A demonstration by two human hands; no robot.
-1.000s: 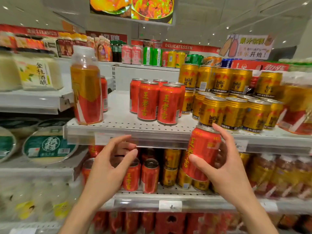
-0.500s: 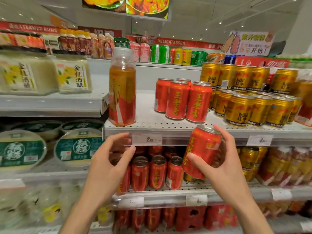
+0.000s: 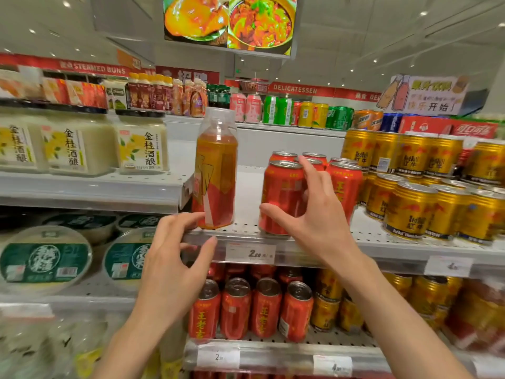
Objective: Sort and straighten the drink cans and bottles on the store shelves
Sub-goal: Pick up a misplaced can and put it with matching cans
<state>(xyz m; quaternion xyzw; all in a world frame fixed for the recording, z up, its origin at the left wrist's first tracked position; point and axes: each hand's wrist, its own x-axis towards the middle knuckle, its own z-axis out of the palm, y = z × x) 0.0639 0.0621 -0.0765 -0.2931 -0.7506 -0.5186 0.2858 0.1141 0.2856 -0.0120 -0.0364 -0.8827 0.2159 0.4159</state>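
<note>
My right hand [image 3: 317, 222] grips a red can [image 3: 280, 192] that stands upright on the white upper shelf [image 3: 382, 244], at the front left of a small group of red cans [image 3: 345, 184]. My thumb is low on its left side and my index finger reaches over its top. To its left stands a tall bottle of amber drink [image 3: 216, 170] with a red and gold label. My left hand [image 3: 175, 263] is open with fingers spread just below that bottle, at the shelf's front edge, holding nothing.
Gold cans [image 3: 415, 206] crowd the upper shelf to the right. More red cans [image 3: 251, 310] and gold cans [image 3: 328, 307] stand on the shelf below. Jars with yellow labels [image 3: 142, 143] and green-lidded tubs [image 3: 46, 258] fill the left shelves. Mixed cans [image 3: 295, 112] line the far top shelf.
My right hand lifted the red can from in front of the lower shelf and set it on the upper shelf beside the other red cans. My left hand rose toward the bottle's base.
</note>
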